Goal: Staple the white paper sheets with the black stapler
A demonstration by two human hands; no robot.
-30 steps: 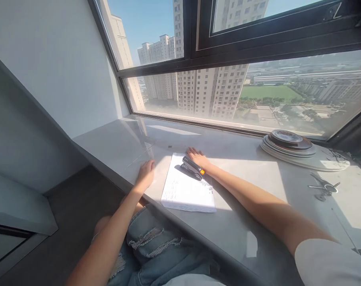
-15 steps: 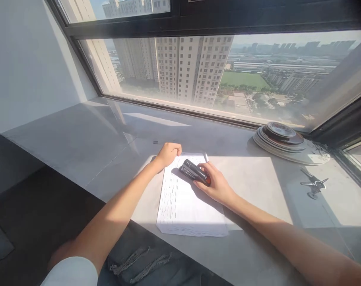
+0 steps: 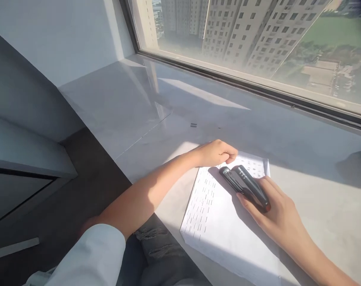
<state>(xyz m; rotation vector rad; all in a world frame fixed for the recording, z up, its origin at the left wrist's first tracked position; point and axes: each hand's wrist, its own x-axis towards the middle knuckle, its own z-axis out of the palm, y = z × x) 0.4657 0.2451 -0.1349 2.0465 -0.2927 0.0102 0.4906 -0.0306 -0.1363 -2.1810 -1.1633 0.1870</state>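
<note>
My right hand (image 3: pixel 278 210) grips a black stapler (image 3: pixel 252 186) with a reddish spot at its rear end. Its two arms stand apart, pointing to the upper left above a stack of white paper (image 3: pixel 234 238). Rows of short dark dashes that look like staples run down the paper's left side. More marks show near its top edge. Closed and with curled fingers, my left hand (image 3: pixel 218 153) rests at the upper left corner of the stack, just beyond the stapler's tip. Its fingertips are hidden, so any hold on the paper cannot be made out.
The paper lies on a pale stone sill (image 3: pixel 144 99), partly in sunlight. Two small dark strips (image 3: pixel 193 125) lie beyond my left hand. A window frame (image 3: pixel 228 81) borders the far side, and a white wall (image 3: pixel 79 39) the left. The sill drops off towards me.
My view has turned left and come closer, so the plates and the metal object at the right are out of sight. The stapler's arms now show wider apart. Both hands stay at the paper.
</note>
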